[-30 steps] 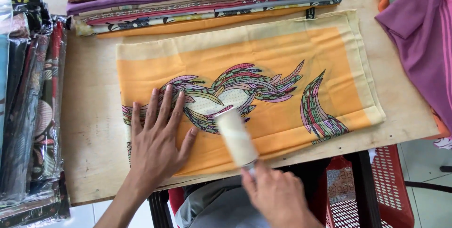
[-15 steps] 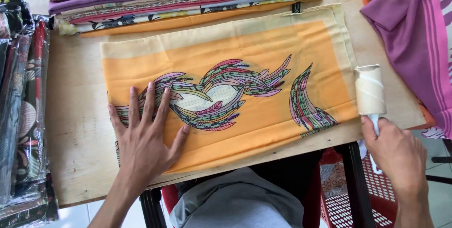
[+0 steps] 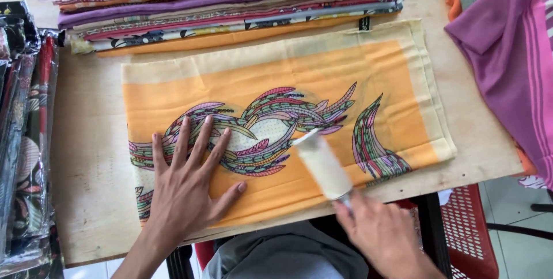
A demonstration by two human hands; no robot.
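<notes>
Fingers around lint roller — on scarf

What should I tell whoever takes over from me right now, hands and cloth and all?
Left hand: flat, fingers spread, pinning the orange cloth on the board.
Right hand: holds the lint roller by its handle, roll lying on the cloth's patterned middle.
Cloth lies folded, flat and smooth. A stack of folded cloths sits behind it.
How much has been rolled cannot be told; right end and far edge are away from the roller.
</notes>
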